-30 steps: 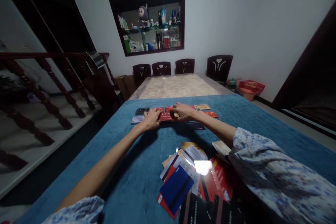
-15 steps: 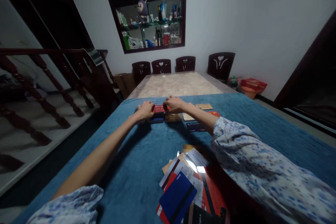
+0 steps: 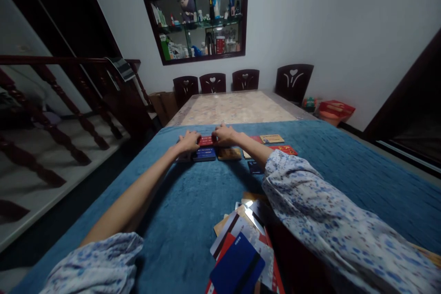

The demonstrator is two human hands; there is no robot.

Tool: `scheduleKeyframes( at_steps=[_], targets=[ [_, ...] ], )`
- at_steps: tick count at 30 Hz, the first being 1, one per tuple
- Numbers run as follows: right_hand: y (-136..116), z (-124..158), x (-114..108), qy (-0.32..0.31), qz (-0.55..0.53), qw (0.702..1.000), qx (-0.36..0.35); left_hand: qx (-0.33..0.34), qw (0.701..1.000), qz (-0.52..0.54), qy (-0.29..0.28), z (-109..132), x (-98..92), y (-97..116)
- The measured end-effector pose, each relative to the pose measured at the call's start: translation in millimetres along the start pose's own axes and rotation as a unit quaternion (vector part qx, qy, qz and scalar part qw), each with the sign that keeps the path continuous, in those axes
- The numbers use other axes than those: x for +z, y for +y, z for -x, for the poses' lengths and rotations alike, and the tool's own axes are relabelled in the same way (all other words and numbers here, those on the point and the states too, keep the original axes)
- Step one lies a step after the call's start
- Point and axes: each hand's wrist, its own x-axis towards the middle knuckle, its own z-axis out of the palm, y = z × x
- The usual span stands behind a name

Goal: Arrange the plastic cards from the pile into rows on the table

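Observation:
A red card [image 3: 206, 141] lies between my two hands, behind the row of card stacks. My left hand [image 3: 189, 141] grips its left end with bent fingers, and my right hand [image 3: 223, 136] grips its right end. Just in front of it is a stack of blue cards [image 3: 204, 154], with gold cards [image 3: 229, 154] to the right. Under my left wrist, another stack is partly hidden. Beyond my right forearm lie a yellowish card [image 3: 272, 138], a red card with yellow print [image 3: 285, 149] and a dark blue card [image 3: 255, 167].
Near me, a loose pile of mixed cards, topped by a blue card [image 3: 237, 264], lies partly under my right sleeve. A blue cloth [image 3: 165, 239] covers the near table; the far tabletop [image 3: 237, 108] is bare beige. Chairs [image 3: 212, 83] stand along the far end.
My hands have brought the red card down and back, uncovering more of the blue stack. My right forearm has shifted left, and the view has moved slightly.

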Motion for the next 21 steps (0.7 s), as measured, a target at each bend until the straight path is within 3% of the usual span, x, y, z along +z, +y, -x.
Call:
scheduleKeyframes(
  at_steps=[21],
  targets=[
    [-0.9,-22.9,14.2,-0.037,0.002,0.999,0.027,0.001,0.999,0.030,-0.037,-17.6,8.1,-8.1]
  ],
)
